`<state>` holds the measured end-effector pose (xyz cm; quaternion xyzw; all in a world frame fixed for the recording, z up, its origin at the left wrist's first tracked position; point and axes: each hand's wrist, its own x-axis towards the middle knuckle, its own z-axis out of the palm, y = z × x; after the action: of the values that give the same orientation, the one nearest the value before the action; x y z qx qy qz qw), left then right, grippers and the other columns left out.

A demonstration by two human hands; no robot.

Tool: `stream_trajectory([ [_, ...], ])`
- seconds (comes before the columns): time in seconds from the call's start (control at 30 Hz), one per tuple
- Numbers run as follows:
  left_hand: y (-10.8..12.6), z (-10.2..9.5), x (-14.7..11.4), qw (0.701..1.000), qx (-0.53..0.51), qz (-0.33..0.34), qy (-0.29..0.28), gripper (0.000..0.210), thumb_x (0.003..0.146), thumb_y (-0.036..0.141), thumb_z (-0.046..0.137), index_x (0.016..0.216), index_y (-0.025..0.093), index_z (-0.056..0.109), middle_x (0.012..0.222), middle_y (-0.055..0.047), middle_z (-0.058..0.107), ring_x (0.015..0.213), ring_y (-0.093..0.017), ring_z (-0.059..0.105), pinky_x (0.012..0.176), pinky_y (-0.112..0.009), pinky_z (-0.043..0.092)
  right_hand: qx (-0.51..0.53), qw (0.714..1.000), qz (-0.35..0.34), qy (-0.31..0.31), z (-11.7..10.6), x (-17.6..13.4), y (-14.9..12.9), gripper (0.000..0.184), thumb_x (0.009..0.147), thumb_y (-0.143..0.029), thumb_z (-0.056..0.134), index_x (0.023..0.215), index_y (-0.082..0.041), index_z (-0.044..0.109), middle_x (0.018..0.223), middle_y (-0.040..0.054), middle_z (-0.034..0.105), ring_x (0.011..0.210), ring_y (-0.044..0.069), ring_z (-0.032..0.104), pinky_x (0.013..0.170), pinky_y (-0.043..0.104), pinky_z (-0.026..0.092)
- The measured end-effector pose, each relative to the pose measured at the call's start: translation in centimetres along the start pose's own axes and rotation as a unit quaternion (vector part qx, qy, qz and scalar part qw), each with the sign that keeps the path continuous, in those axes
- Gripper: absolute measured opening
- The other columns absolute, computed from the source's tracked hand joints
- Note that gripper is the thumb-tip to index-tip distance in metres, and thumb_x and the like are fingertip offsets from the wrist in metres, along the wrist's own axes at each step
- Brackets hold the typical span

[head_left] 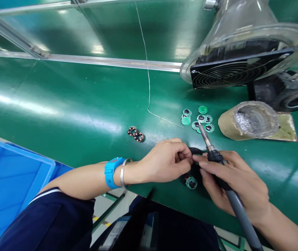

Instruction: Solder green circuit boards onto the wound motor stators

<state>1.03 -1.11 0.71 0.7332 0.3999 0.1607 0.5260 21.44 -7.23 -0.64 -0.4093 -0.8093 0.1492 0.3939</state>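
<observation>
1. Small dark part (196, 161), mostly hidden: at both hands' fingertips, just left of soldering iron (232, 200). Its long axis: can't tell.
2. Left hand (166, 161): left of iron, fingers curled, thumb and index closed on the part.
3. Right hand (239, 177): closed around iron, fingertips also at the part; so both hands equally near.
4. Iron's long axis: slanted, tip forward-left toward loose round boards (209, 128); contact unclear.
5. Single round piece (191, 182): on tabletop (91, 115), left of iron's handle.
6. Thin wire (149, 80): free end left of iron tip. Copper-wound rings (139, 137): farther left. Cup (229, 123): right of tip.
</observation>
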Motion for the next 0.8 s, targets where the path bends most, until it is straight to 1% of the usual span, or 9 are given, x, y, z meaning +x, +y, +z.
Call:
stream_trajectory([
  [0.13, 0.2, 0.0, -0.1, 1.0, 0.002, -0.003, 0.009, 0.005, 0.079, 0.015, 0.06, 0.075, 0.015, 0.061, 0.073, 0.002, 0.056, 0.063, -0.007, 0.051, 0.06, -0.021, 0.043, 0.001, 1.0, -0.006, -0.006, -0.2, 0.0, 0.0, 0.056, 0.074, 0.004, 0.065, 0.124, -0.023, 0.06, 0.111, 0.0029, 0.072, 0.098, 0.022, 0.067, 0.078, 0.039, 0.059],
  [0.23, 0.3, 0.1, 0.0, 1.0, 0.003, -0.006, 0.017, 0.004, 0.076, 0.013, 0.06, 0.074, 0.015, 0.062, 0.072, 0.002, 0.056, 0.062, -0.007, 0.052, 0.06, -0.021, 0.044, -0.013, 1.0, -0.002, 0.001, -0.7, 0.1, 0.0, 0.054, 0.078, 0.003, 0.063, 0.125, -0.024, 0.06, 0.108, 0.0016, 0.073, 0.095, 0.019, 0.068, 0.079, 0.035, 0.058],
  [0.37, 0.5, 0.2, 0.1, 1.0, 0.011, -0.014, 0.023, 0.005, 0.073, 0.012, 0.06, 0.071, 0.014, 0.064, 0.07, 0.002, 0.057, 0.063, -0.008, 0.053, 0.059, -0.021, 0.043, -0.045, 0.998, 0.028, 0.046, -2.3, 0.4, -0.7, 0.059, 0.082, -0.004, 0.062, 0.137, -0.023, 0.055, 0.095, 0.0024, 0.071, 0.079, 0.016, 0.065, 0.068, 0.032, 0.053],
  [0.43, 0.5, 0.2, 0.1, 0.999, 0.014, -0.012, 0.026, 0.006, 0.072, 0.012, 0.06, 0.07, 0.014, 0.064, 0.069, 0.001, 0.058, 0.064, -0.009, 0.053, 0.059, -0.021, 0.042, -0.031, 0.997, 0.059, 0.042, -3.2, 0.4, -1.7, 0.055, 0.084, -0.011, 0.062, 0.137, -0.026, 0.055, 0.094, 0.0048, 0.068, 0.079, 0.018, 0.063, 0.066, 0.035, 0.05],
  [0.53, 0.3, 0.3, 0.2, 0.999, 0.02, -0.003, 0.03, 0.007, 0.071, 0.011, 0.059, 0.069, 0.014, 0.065, 0.068, 0.001, 0.06, 0.065, -0.009, 0.054, 0.059, -0.021, 0.041, 0.001, 0.988, 0.154, 0.029, -4.1, 0.1, -3.5, 0.04, 0.087, -0.018, 0.059, 0.123, -0.033, 0.065, 0.086, 0.0052, 0.063, 0.074, 0.018, 0.06, 0.062, 0.036, 0.046],
  [0.6, 0.3, 0.3, 0.2, 0.999, 0.022, 0.002, 0.034, 0.007, 0.071, 0.011, 0.059, 0.068, 0.014, 0.065, 0.067, 0.001, 0.06, 0.066, -0.01, 0.054, 0.06, -0.021, 0.041, 0.014, 0.975, 0.219, 0.036, -4.3, -0.3, -4.3, 0.028, 0.086, -0.021, 0.059, 0.109, -0.031, 0.071, 0.074, 0.004, 0.059, 0.064, 0.017, 0.056, 0.054, 0.035, 0.042],
  [0.63, 0.2, 0.3, 0.3, 0.999, 0.023, 0.004, 0.036, 0.007, 0.07, 0.011, 0.059, 0.068, 0.014, 0.066, 0.067, 0.0, 0.061, 0.066, -0.01, 0.054, 0.06, -0.021, 0.041, 0.016, 0.971, 0.237, 0.041, -4.3, -0.5, -4.5, 0.022, 0.085, -0.023, 0.059, 0.102, -0.03, 0.072, 0.068, 0.0032, 0.056, 0.059, 0.016, 0.053, 0.05, 0.034, 0.04],
  [0.7, 0.2, 0.4, 0.3, 0.999, 0.027, 0.006, 0.039, 0.007, 0.071, 0.011, 0.059, 0.068, 0.014, 0.066, 0.067, 0.0, 0.061, 0.066, -0.01, 0.054, 0.06, -0.022, 0.041, 0.02, 0.968, 0.246, 0.044, -4.1, -0.8, -4.5, 0.015, 0.084, -0.025, 0.059, 0.094, -0.027, 0.071, 0.061, 0.0016, 0.052, 0.052, 0.015, 0.049, 0.045, 0.032, 0.036],
  [0.8, 0.2, 0.4, 0.3, 0.999, 0.032, 0.007, 0.039, 0.007, 0.07, 0.011, 0.06, 0.068, 0.014, 0.066, 0.066, 0.0, 0.061, 0.065, -0.01, 0.053, 0.059, -0.022, 0.04, 0.019, 0.972, 0.232, 0.036, -3.8, -0.8, -4.1, 0.012, 0.083, -0.026, 0.06, 0.09, -0.025, 0.069, 0.06, 0.0011, 0.052, 0.052, 0.014, 0.051, 0.045, 0.031, 0.038],
])
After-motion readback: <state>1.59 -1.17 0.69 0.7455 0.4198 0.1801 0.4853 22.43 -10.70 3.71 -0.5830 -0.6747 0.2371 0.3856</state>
